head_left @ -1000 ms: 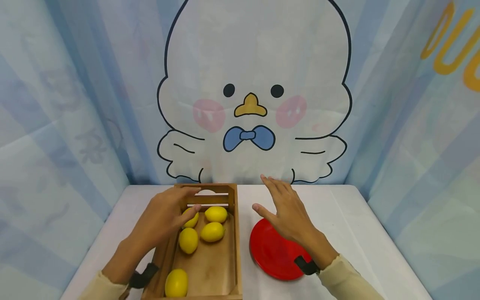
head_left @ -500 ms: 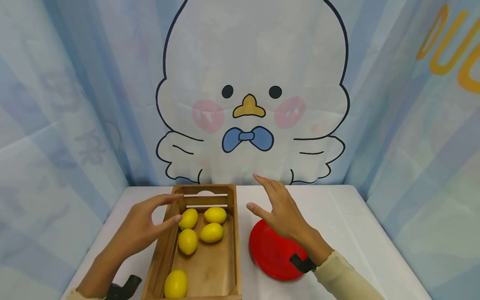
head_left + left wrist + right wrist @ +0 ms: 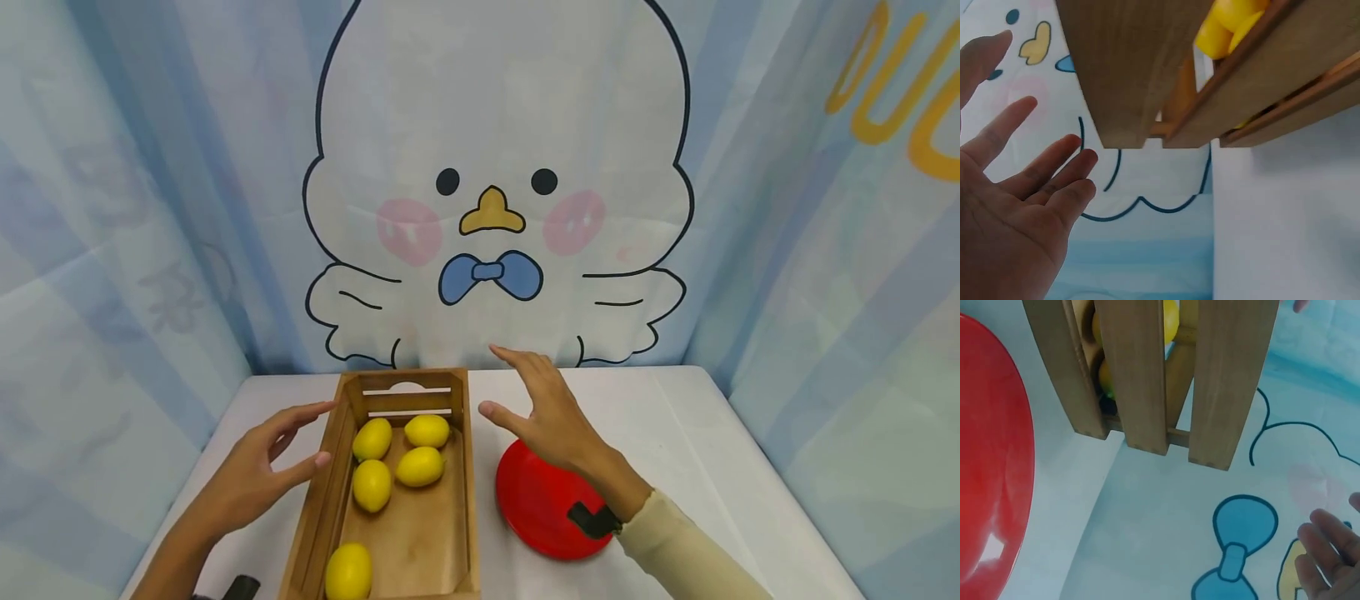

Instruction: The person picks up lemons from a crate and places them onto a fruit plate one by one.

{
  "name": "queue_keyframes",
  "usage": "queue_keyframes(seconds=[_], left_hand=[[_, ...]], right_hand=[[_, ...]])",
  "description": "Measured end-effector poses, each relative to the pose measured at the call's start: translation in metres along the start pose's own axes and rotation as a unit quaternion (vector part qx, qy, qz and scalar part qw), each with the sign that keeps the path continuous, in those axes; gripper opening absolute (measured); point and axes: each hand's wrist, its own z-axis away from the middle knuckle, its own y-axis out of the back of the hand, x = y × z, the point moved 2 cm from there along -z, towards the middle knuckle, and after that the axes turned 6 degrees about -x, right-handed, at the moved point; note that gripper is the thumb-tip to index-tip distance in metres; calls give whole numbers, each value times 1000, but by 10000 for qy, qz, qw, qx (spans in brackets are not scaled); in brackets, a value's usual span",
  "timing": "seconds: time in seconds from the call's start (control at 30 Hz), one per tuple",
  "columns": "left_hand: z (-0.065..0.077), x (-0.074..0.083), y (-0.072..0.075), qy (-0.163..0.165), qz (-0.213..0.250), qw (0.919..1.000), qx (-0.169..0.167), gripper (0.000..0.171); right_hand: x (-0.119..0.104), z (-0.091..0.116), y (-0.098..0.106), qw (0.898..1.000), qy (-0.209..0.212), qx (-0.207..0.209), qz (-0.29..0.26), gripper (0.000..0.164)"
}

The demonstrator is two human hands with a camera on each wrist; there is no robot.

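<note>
A slatted wooden crate (image 3: 408,550) stands left of the table's middle, with several yellow lemons (image 3: 372,486) on its floor. In the head view my left hand (image 3: 251,479) hovers beside the crate's left wall, fingers extended and holding nothing. The left wrist view shows that hand (image 3: 1022,200) with spread fingers, apart from the slats. My right hand (image 3: 543,412) is held above the far part of a red plate (image 3: 551,508), thumb and fingers apart, nothing in it. Only its fingertips (image 3: 1329,550) show in the right wrist view.
A white table (image 3: 697,467) carries the crate and the plate, which sit side by side with a narrow gap. A fabric curtain (image 3: 495,100) with a printed duck closes off the back, and curtains hang on both sides.
My left hand has moved left and down, from over the crate to beside its left wall. The right hand has drifted slightly left. Crate, lemons and plate stay put.
</note>
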Motion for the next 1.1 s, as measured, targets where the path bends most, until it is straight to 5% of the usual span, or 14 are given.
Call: queue_keyframes(seconds=[0.67,1.1], left_hand=[[9,-41,-26,-144,1610,9866,-231,55],[9,-47,-38,190,2236,9744,-155,59]], right_hand=[[-11,-21,-11,9961,251,-277,-801,75],[-17,-36,-23,9908,533,-653,-1059,70]])
